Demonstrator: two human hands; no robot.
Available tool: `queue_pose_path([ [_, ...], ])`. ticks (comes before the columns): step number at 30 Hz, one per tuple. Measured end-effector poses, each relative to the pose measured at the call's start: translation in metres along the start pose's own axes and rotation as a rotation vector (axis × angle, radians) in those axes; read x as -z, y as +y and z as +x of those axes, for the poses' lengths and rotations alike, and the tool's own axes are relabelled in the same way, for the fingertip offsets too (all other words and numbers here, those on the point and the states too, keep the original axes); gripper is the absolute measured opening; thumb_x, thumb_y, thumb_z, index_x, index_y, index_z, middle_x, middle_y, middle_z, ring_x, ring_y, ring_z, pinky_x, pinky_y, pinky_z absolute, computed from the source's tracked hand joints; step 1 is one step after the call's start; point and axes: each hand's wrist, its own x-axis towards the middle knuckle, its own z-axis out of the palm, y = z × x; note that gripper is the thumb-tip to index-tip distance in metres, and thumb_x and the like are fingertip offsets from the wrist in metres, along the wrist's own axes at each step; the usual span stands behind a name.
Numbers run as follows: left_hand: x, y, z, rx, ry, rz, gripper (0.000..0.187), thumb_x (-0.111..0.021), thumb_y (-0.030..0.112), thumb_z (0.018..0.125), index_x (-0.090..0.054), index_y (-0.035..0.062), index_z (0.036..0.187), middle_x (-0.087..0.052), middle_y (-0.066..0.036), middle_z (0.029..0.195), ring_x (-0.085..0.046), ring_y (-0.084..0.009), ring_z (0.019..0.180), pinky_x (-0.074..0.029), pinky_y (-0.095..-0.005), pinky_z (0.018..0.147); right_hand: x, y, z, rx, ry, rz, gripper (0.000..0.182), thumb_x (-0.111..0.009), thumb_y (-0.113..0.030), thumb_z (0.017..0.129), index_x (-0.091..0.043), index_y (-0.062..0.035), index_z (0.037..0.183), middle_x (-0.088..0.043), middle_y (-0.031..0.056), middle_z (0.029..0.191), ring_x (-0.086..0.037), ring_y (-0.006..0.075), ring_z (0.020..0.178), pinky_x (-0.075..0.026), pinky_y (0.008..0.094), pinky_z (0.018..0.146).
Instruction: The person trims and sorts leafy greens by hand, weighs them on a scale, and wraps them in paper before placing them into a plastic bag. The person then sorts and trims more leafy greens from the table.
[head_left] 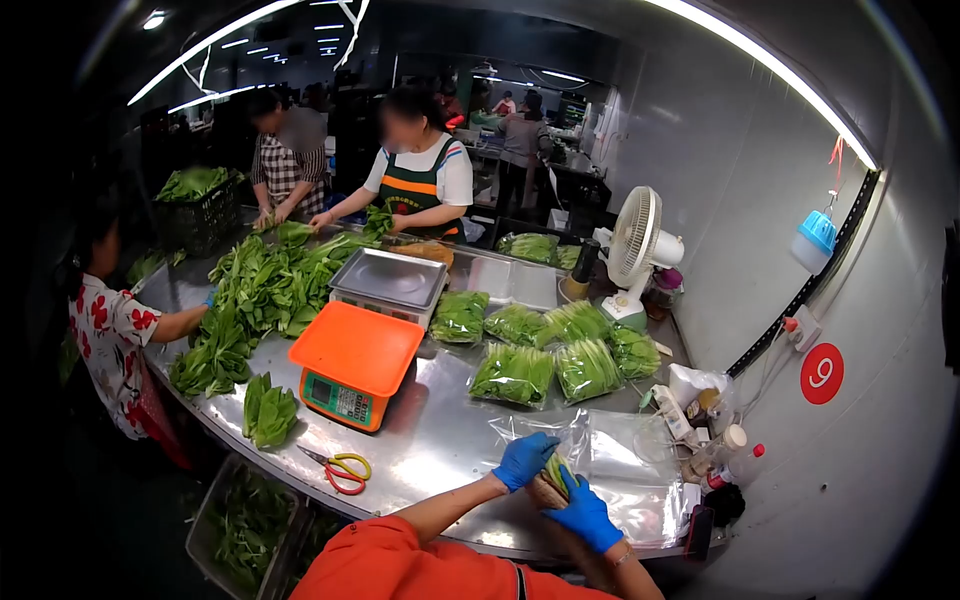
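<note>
My left hand (525, 461), in a blue glove, closes over the upper end of a bunch of leafy greens (553, 476). Lower down, my right hand (583, 512), gloved the same way, is wrapped around that bunch, fingers along its side. The greens sit tilted between both hands above the steel table's near edge; my fingers partly hide them. Just beyond my left hand lies a clear plastic bag (545, 425). More flat clear bags (630, 465) are spread to the right. Packed bags of greens (512, 374) stand farther back.
An orange scale (357, 347) and red-and-yellow-handled scissors (345, 470) are left of my hands. A steel-topped scale (390, 277), a heap of greens (275, 275) and a fan (636, 245) stand beyond. Bottles (735, 465) line the right edge. Co-workers stand across the table and at left.
</note>
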Motion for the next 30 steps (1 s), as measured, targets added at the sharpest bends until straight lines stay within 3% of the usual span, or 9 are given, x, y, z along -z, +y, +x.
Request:
queue_pose_path([
  [3,0.025,-0.002,-0.001,0.053,0.110,-0.023,0.014,-0.053,0.014,0.077,-0.061,0.0119,0.088,-0.056,-0.009,0.073,-0.056,-0.0271,0.064,-0.045,-0.0341,0.054,-0.007,-0.001,0.008,-0.198,-0.034,0.018,0.086,-0.068,-0.041,0.059,-0.026,-0.0194,0.131,-0.042,0.0211,0.115,-0.052,0.0380,0.093,-0.044,0.0426,0.076],
  [5,0.024,-0.019,-0.008,0.077,0.004,-0.026,0.015,-0.056,0.014,0.076,-0.062,0.0109,0.089,-0.058,-0.008,0.076,-0.057,-0.0262,0.066,-0.046,-0.0321,0.057,0.000,-0.011,0.013,-0.197,-0.024,0.007,0.085,-0.068,-0.040,0.059,-0.027,-0.0185,0.130,-0.042,0.0210,0.114,-0.052,0.0378,0.092,-0.044,0.0423,0.076],
  [7,0.026,-0.016,-0.011,0.100,-0.054,0.009,0.016,-0.056,0.014,0.076,-0.062,0.0101,0.089,-0.058,-0.009,0.076,-0.057,-0.0267,0.066,-0.046,-0.0314,0.057,-0.005,-0.014,0.012,0.020,0.057,0.007,0.085,-0.068,-0.042,0.059,-0.027,-0.0192,0.130,-0.042,0.0203,0.114,-0.054,0.0378,0.086,-0.046,0.0428,0.071],
  [13,0.044,-0.002,0.001,0.062,-0.116,-0.059,0.016,-0.055,0.015,0.077,-0.062,0.0102,0.091,-0.058,-0.010,0.077,-0.057,-0.0268,0.065,-0.045,-0.0338,0.058,-0.014,-0.032,0.022,-0.106,-0.084,-0.021,0.084,-0.066,-0.042,0.060,-0.025,-0.0214,0.131,-0.040,0.0228,0.115,-0.053,0.0380,0.090,-0.045,0.0435,0.074],
  [17,0.052,-0.055,-0.012,0.246,-0.031,0.021,0.013,-0.054,0.017,0.078,-0.062,0.0079,0.083,-0.056,-0.013,0.075,-0.055,-0.0295,0.063,-0.044,-0.0349,0.056,0.005,-0.030,0.020,-0.248,-0.001,0.290,0.090,-0.070,-0.038,0.060,-0.021,-0.0168,0.133,-0.041,0.0204,0.119,-0.047,0.0337,0.104,-0.040,0.0361,0.086],
  [21,0.069,-0.054,-0.010,0.297,-0.004,-0.104,0.012,-0.057,0.015,0.076,-0.063,0.0062,0.082,-0.059,-0.013,0.076,-0.057,-0.0284,0.067,-0.045,-0.0313,0.059,0.015,-0.036,-0.002,-0.003,0.169,0.668,0.088,-0.072,-0.027,0.063,-0.021,-0.0096,0.133,-0.042,0.0172,0.120,-0.044,0.0259,0.109,-0.035,0.0319,0.091],
  [22,0.068,-0.051,-0.011,0.299,-0.038,-0.083,0.011,-0.058,0.013,0.076,-0.063,0.0062,0.082,-0.059,-0.013,0.079,-0.057,-0.0277,0.068,-0.045,-0.0308,0.061,0.019,-0.042,-0.008,-0.040,0.113,0.646,0.089,-0.070,-0.034,0.061,-0.021,-0.0153,0.133,-0.036,0.0212,0.122,-0.042,0.0347,0.109,-0.036,0.0352,0.090],
  [25,0.031,-0.072,-0.056,0.480,-0.431,-0.307,0.020,-0.057,0.021,0.076,-0.064,0.0039,0.084,-0.062,-0.013,0.080,-0.059,-0.0247,0.069,-0.045,-0.0288,0.063,-0.003,-0.050,-0.021,-0.018,-0.102,0.413,0.087,-0.069,-0.036,0.062,-0.022,-0.0188,0.133,-0.033,0.0220,0.125,-0.043,0.0377,0.108,-0.037,0.0371,0.090],
  [30,0.040,-0.059,-0.054,0.585,-0.418,-0.381,0.019,-0.057,0.019,0.076,-0.064,0.0038,0.086,-0.062,-0.013,0.080,-0.060,-0.0223,0.070,-0.046,-0.0263,0.064,-0.024,-0.050,-0.016,-0.099,-0.192,0.269,0.087,-0.068,-0.041,0.059,-0.023,-0.0237,0.132,-0.029,0.0224,0.127,-0.046,0.0397,0.104,-0.040,0.0396,0.086],
])
